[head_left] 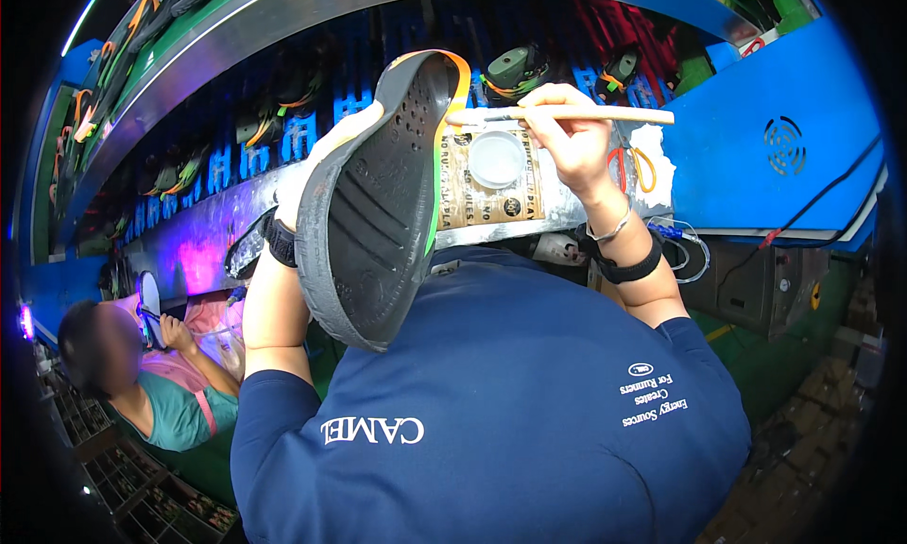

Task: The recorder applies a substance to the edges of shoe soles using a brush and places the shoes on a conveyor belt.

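Note:
A large black shoe sole (378,199) with an orange and green rim stands tilted in front of me, its hollow inner side showing. My left hand (342,136) grips it from behind at its left edge; most of those fingers are hidden by the sole. In my right hand (572,136), the fingers pinch a brush (624,115) with a pale wooden handle, held level. The brush's tip meets the orange part of the rim, near the sole's upper right. Just below the brush, a round whitish cup (499,160) sits on brown printed paper (458,190) on the bench.
Beyond the bench, shoe parts (515,72) rest on blue holders under a curved metal rail (283,25). A blue machine panel (765,147) stands at right, with cables (694,246) near its lower edge. At left, another person (175,407) works close by, holding an oval piece.

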### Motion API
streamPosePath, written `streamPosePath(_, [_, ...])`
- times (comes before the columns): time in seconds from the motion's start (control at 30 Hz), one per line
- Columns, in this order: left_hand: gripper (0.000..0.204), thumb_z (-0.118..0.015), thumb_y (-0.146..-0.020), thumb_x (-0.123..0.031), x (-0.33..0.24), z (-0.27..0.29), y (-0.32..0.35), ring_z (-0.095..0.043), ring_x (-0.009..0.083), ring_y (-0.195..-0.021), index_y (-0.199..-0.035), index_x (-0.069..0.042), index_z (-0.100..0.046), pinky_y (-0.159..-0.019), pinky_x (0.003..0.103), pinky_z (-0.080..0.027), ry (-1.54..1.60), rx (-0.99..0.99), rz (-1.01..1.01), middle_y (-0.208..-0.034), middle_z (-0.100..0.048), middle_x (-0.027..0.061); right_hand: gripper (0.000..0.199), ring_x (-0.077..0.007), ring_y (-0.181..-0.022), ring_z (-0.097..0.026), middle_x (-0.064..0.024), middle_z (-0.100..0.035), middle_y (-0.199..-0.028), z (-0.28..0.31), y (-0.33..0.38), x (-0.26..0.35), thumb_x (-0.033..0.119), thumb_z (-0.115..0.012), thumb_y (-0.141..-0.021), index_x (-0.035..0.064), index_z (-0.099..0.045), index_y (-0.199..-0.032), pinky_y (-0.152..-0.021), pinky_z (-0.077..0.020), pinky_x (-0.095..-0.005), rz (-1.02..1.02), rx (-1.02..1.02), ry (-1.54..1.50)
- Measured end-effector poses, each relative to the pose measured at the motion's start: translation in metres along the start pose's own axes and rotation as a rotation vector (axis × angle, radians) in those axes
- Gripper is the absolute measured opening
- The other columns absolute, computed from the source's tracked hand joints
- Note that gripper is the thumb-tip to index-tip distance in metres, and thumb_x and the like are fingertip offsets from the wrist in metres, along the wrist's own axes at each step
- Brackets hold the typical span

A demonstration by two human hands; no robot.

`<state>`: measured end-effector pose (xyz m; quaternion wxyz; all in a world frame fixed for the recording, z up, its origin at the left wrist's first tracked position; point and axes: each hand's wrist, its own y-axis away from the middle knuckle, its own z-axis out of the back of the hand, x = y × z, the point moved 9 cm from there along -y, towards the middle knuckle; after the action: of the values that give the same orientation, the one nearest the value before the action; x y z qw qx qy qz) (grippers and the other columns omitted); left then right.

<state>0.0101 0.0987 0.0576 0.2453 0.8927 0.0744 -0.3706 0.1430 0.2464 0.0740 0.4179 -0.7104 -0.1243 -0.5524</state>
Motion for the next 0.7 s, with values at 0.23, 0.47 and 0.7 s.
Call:
streamPosePath(0.23, [0.031, -0.057, -0.078, -0.030, 0.008, -0.002, -0.007, -0.056, 0.0134, -0.069, -0.092, -0.003, -0.058, -0.062, 0.024, -0.046, -0.008, 0.043, 0.188, -0.083, -0.060, 0.0073, 0.008, -0.0063, -0.052, -0.046, -0.0068, -0.055, -0.065, 0.007, -0.013, 0.001, 0.000, -0.052, -0.078, -0.0040, -0.054, -0.084, -0.047, -0.0375, -0.0176, 0.035, -0.015, -0.096])
streamPosePath(0.47, [0.033, -0.056, -0.079, -0.030, -0.003, -0.001, -0.008, -0.056, 0.0111, -0.074, -0.099, -0.004, -0.056, -0.066, 0.023, -0.046, -0.191, 0.054, -0.055, -0.087, -0.060, 0.0054, 0.004, -0.0049, -0.055, -0.049, -0.0037, -0.055, -0.066, 0.004, -0.001, 0.001, -0.001, -0.054, -0.076, -0.0026, -0.055, -0.080, -0.048, -0.0385, -0.0159, 0.019, -0.011, -0.070])
streamPosePath(0.7, [0.029, -0.054, -0.081, -0.025, -0.002, 0.006, -0.017, -0.055, 0.0083, -0.081, -0.103, -0.006, -0.054, -0.071, 0.022, -0.044, -0.132, 0.071, 0.037, -0.093, -0.058, 0.0023, 0.011, -0.0053, -0.058, -0.048, -0.0039, -0.054, -0.071, 0.004, -0.023, 0.007, -0.002, -0.054, -0.076, -0.0030, -0.053, -0.087, -0.051, -0.0391, -0.0163, 0.057, 0.073, -0.098])
